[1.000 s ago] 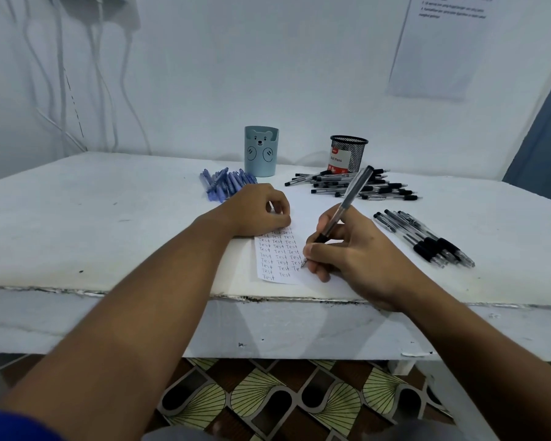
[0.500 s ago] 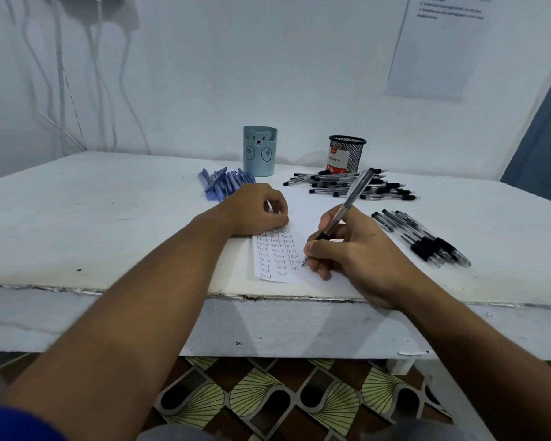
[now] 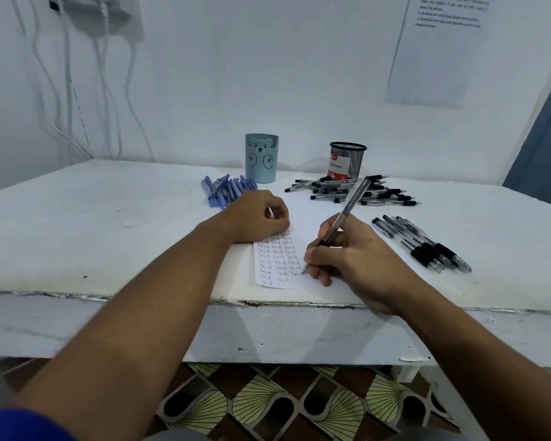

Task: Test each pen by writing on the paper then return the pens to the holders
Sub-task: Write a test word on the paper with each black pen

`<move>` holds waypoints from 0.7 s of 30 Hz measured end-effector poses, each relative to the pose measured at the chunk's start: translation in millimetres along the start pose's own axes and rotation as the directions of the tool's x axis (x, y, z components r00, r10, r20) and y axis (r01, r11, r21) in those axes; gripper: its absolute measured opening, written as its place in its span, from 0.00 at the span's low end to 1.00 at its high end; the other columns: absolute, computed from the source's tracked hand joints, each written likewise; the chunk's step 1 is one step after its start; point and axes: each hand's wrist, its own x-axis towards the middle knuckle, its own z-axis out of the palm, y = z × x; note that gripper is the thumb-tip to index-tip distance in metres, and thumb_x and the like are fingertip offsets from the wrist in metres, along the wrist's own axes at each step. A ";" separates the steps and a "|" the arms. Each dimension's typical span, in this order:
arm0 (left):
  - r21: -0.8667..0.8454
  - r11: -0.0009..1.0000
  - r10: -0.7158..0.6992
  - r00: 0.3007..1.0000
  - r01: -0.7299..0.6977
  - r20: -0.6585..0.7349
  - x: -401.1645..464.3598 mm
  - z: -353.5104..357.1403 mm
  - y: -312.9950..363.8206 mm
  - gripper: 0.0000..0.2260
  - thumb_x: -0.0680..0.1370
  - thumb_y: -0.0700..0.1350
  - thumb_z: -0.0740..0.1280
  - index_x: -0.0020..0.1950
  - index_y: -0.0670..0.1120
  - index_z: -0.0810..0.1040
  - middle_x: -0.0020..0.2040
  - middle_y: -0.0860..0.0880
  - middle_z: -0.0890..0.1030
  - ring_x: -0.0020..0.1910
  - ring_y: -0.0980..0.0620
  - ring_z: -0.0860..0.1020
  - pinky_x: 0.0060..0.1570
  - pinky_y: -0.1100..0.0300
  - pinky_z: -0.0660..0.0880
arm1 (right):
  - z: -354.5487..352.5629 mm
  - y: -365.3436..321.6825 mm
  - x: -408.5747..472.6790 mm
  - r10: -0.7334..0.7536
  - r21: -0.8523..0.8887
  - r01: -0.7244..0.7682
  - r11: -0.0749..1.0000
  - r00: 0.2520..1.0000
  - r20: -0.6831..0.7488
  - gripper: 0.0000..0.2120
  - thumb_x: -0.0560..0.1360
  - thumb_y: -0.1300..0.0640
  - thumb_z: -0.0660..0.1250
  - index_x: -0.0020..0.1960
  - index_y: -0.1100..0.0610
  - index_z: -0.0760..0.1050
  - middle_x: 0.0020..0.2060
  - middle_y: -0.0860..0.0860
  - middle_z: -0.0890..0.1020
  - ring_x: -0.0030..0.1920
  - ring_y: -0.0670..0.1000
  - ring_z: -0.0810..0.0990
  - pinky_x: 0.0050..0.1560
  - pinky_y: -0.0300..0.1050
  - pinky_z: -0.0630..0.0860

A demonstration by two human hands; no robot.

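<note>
A white paper (image 3: pixel 275 265) filled with rows of the word "Test" lies near the table's front edge. My right hand (image 3: pixel 350 259) grips a black pen (image 3: pixel 347 211) in a writing hold, its tip touching the paper's right side. My left hand (image 3: pixel 255 216) rests on the paper's top edge with curled fingers, holding it down. A light blue bear holder (image 3: pixel 261 159) and a black mesh holder (image 3: pixel 347 160) stand at the back. Blue pens (image 3: pixel 225 189) lie in front of the bear holder, and black pens (image 3: pixel 357 192) in front of the mesh one.
A second group of black pens (image 3: pixel 423 243) lies on the table right of my right hand. The white table's front edge (image 3: pixel 140 297) runs just below the paper. White cables (image 3: pixel 109 90) hang on the wall at the left, and a printed sheet (image 3: pixel 439 49) is stuck up at the right.
The pen tip has shifted slightly along the paper's right side while writing. My left hand has stayed on the paper's top edge.
</note>
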 end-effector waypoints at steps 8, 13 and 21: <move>0.021 1.000 0.012 1.000 -0.012 -0.017 0.9 0.3 -1.7 0.03 0.75 0.46 0.69 0.46 0.49 0.82 0.47 0.51 0.80 0.45 0.56 0.77 0.47 0.65 0.72 | -0.4 2.8 2.3 -0.014 0.034 0.014 0.999 1.000 -0.013 0.13 0.73 0.73 0.66 0.48 0.59 0.67 0.37 0.64 0.78 0.31 0.55 0.77 0.31 0.48 0.71; 0.049 0.999 0.014 0.999 -0.013 -0.030 2.3 0.4 -3.7 0.05 0.77 0.47 0.67 0.48 0.49 0.82 0.47 0.50 0.80 0.46 0.55 0.77 0.50 0.60 0.73 | -3.8 -0.2 7.7 0.100 0.313 -0.081 0.946 0.994 -0.048 0.10 0.76 0.71 0.65 0.46 0.59 0.67 0.34 0.61 0.76 0.28 0.54 0.74 0.26 0.43 0.67; 0.092 0.996 0.009 0.989 0.005 -0.145 4.6 1.6 -7.0 0.04 0.75 0.43 0.67 0.41 0.47 0.80 0.44 0.48 0.78 0.43 0.51 0.76 0.47 0.58 0.73 | -15.0 -7.4 45.4 0.120 0.266 -0.048 0.963 0.958 -0.261 0.21 0.84 0.43 0.54 0.43 0.59 0.71 0.25 0.54 0.77 0.24 0.52 0.72 0.26 0.39 0.63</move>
